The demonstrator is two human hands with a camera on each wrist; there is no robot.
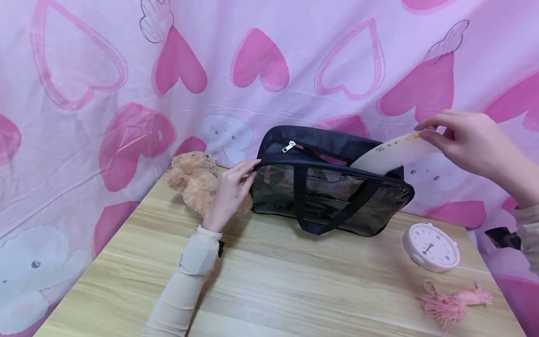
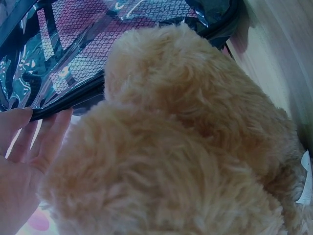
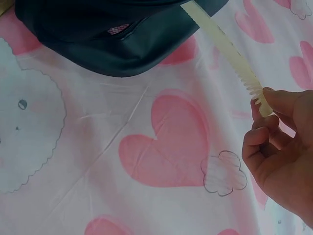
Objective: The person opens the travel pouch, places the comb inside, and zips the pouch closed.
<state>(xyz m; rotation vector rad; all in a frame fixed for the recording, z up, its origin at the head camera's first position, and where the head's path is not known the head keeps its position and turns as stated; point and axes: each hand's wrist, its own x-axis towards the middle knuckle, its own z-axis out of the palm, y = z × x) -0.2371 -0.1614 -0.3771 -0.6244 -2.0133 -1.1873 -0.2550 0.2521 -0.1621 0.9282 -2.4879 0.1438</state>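
Note:
A black bag (image 1: 278,187) with clear plastic sides stands on the table, its top zipper partly undone. My left hand (image 1: 233,189) pinches the bag's left top edge; in the left wrist view the thumb (image 2: 17,120) lies on one side of that edge and fingers on the other. My right hand (image 1: 471,142) pinches one end of a cream-coloured comb (image 1: 385,154) between thumb and fingers. The comb's other end dips into the bag's opening at the right, and that part is hidden. In the right wrist view the comb (image 3: 227,49) appears edge-on, teeth partly visible.
A light brown plush toy (image 1: 193,182) lies left of the bag, behind my left hand. To the bag's right are a white round clock (image 1: 433,245) and a bundle of pink yarn (image 1: 456,302). A pink heart-patterned curtain (image 1: 219,47) hangs behind the wooden table (image 1: 273,290).

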